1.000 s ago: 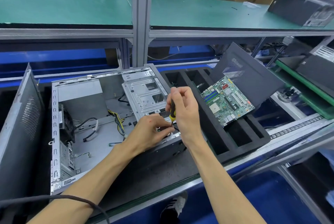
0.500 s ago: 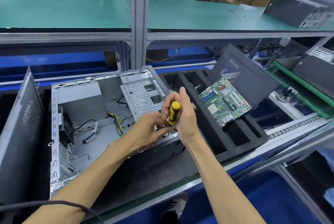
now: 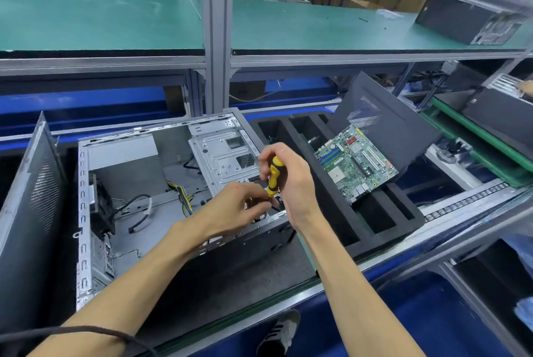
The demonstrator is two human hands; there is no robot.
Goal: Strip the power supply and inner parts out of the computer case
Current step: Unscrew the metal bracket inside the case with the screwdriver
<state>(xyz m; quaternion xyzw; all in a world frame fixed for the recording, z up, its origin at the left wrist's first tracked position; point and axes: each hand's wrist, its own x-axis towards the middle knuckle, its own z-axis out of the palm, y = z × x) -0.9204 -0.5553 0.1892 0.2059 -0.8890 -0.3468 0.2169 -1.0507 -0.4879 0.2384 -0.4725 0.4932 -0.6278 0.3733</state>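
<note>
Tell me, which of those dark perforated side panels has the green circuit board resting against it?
The dark panel on the right, leaning tilted over the black foam tray; the green circuit board lies against it. The other panel stands at the far left beside the open computer case.

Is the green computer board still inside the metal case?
No, the green board lies on the black foam tray beside the case.

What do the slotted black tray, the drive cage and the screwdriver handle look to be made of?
Slotted black tray: likely foam, matte with thick soft-edged walls. Drive cage: bare sheet metal, dull silver, stamped with holes. Screwdriver handle: probably plastic or rubber, smooth yellow and black.
</note>
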